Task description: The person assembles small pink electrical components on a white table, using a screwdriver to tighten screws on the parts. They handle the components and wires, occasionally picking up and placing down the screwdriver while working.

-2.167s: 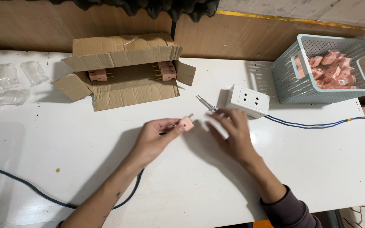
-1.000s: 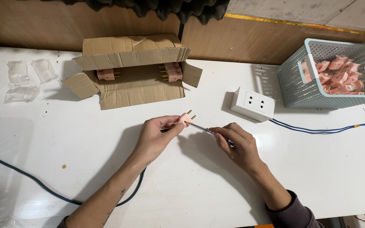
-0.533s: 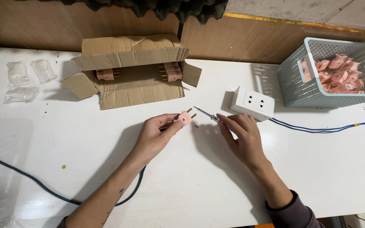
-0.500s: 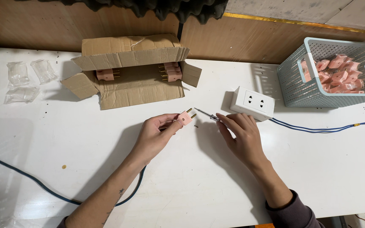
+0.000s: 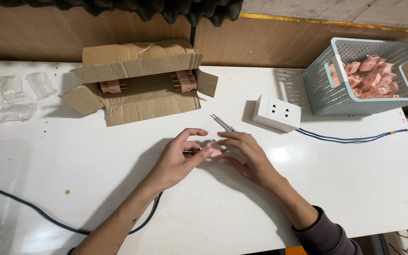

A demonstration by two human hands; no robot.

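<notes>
1. Pink plastic plug point(image 5: 213, 150): I see it at mid-table, pinched between thumb and fingertips of my left hand point(image 5: 178, 160). Its long axis I cannot tell; fingers cover most of it.
2. Right hand point(image 5: 246, 158): fingers extended, their tips meeting the plug from its right side; whether they grip it I cannot tell. Both hands equally near.
3. Slim metal-tipped tool point(image 5: 223, 123): lying just beyond the right fingertips, slanted away to the upper left; I cannot tell if they touch it.
4. White socket block point(image 5: 276, 112): farther right, apart.
</notes>
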